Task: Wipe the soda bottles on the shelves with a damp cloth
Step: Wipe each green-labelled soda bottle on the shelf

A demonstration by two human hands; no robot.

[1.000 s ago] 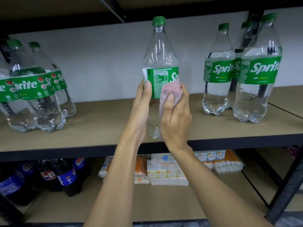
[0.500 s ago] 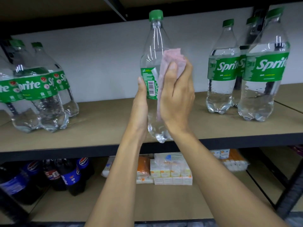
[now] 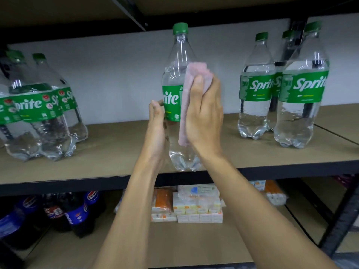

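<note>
A clear Sprite bottle (image 3: 175, 78) with a green cap and green label is held upright in front of the middle shelf (image 3: 116, 156), its base just above the shelf's front edge. My left hand (image 3: 157, 131) grips its lower body from the left. My right hand (image 3: 206, 115) presses a pink cloth (image 3: 194, 74) flat against the bottle's right side, over the label and shoulder. The cloth hangs down under my palm.
Three Sprite bottles (image 3: 303, 90) stand at the right of the shelf and a shrink-wrapped pack of Sprite bottles (image 3: 37, 111) at the left. On the lower shelf sit dark Pepsi bottles (image 3: 77, 212) and small cartons (image 3: 196, 208). A black upright post (image 3: 342, 220) runs at lower right.
My right hand with the cloth slid up from the lower label to the bottle's shoulder. The bottle turned in my left hand, so the label now shows the Sprite name.
</note>
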